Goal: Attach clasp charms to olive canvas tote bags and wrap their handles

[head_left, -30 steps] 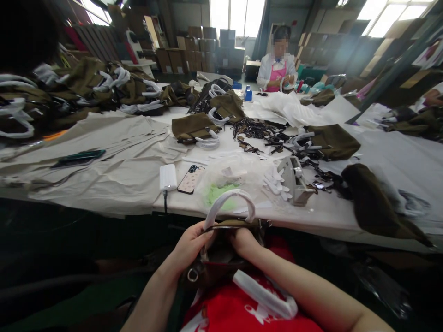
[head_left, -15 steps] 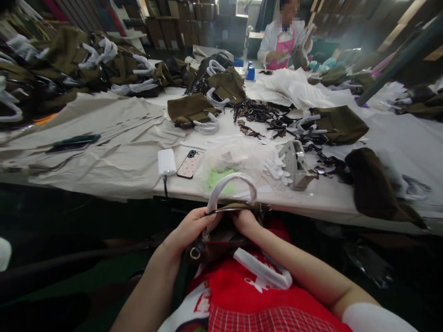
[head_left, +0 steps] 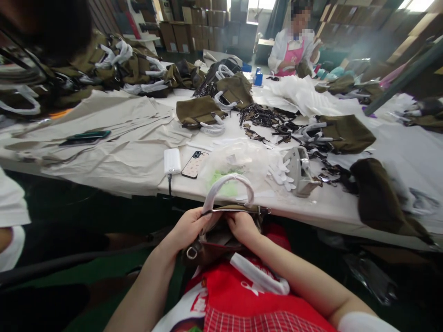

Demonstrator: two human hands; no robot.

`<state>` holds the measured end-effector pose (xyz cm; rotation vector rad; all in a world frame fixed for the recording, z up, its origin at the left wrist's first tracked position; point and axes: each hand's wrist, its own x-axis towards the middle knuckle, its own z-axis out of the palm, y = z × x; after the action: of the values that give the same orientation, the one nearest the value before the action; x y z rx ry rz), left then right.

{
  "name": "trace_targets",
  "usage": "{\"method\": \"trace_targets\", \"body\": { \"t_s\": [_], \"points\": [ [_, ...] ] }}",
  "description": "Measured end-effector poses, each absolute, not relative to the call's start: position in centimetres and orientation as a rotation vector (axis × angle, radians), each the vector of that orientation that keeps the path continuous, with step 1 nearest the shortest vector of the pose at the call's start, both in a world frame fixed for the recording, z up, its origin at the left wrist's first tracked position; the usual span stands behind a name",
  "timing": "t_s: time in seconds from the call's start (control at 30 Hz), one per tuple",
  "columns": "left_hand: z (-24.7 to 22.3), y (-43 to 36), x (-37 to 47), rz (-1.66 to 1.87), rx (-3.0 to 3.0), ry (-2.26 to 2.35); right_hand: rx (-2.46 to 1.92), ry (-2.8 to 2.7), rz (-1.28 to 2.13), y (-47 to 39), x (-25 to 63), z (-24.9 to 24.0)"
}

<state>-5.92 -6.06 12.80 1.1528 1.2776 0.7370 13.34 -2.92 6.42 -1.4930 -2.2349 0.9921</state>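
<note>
An olive-brown handbag [head_left: 221,240] rests on my lap at the table's front edge, its zipped top spread apart. One handle [head_left: 230,180], wrapped in white, arches up over the far side; the other [head_left: 258,274] lies on my red apron. My left hand [head_left: 190,226] grips the bag's rim at the left end of the zipper, thumb on top. My right hand [head_left: 244,226] reaches into the opening with fingers bent; the fingertips are partly hidden by the bag, and what they hold, if anything, cannot be made out.
The white-covered table [head_left: 138,170] holds a power bank [head_left: 172,161], a phone [head_left: 195,164], a clear plastic bag [head_left: 235,161], a tape dispenser [head_left: 302,173], black straps [head_left: 259,114] and several olive bags [head_left: 199,111]. A person [head_left: 294,46] stands across; another person's sleeve [head_left: 12,198] is at left.
My right hand has shifted slightly left inside the bag. The view has turned a little, and a person's head and sleeve have come into sight at the left.
</note>
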Motion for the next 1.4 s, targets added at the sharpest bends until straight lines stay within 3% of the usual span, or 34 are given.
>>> {"method": "trace_targets", "body": {
  "t_s": [0.43, 0.57, 0.83, 1.07, 1.23, 1.4],
  "points": [
    [13.0, -6.2, -6.6, 0.569, 1.699, 1.826, -1.510, -2.383, 0.992, -3.1, 13.5, 6.3],
    [13.0, -6.3, -6.8, 0.568, 1.719, 1.829, -1.548, -2.407, 0.756, -3.8, 13.5, 7.0],
    [12.2, -6.2, -6.7, 0.682, 1.662, 1.575, -0.989, -2.644, 0.665, -3.8, 12.7, 7.7],
    [12.3, -5.6, -7.0, 0.576, 1.687, 1.858, -0.728, -2.854, 0.599, -3.7, 13.0, 8.1],
    [13.0, -6.1, -7.8, 0.475, 1.782, 1.634, -0.622, -2.498, 0.542, -3.7, 15.2, 13.2],
    [13.4, -7.1, -7.8, 0.486, 1.763, 1.615, -1.148, -1.995, 0.372, 3.2, 17.0, 15.7]
  ]
}}
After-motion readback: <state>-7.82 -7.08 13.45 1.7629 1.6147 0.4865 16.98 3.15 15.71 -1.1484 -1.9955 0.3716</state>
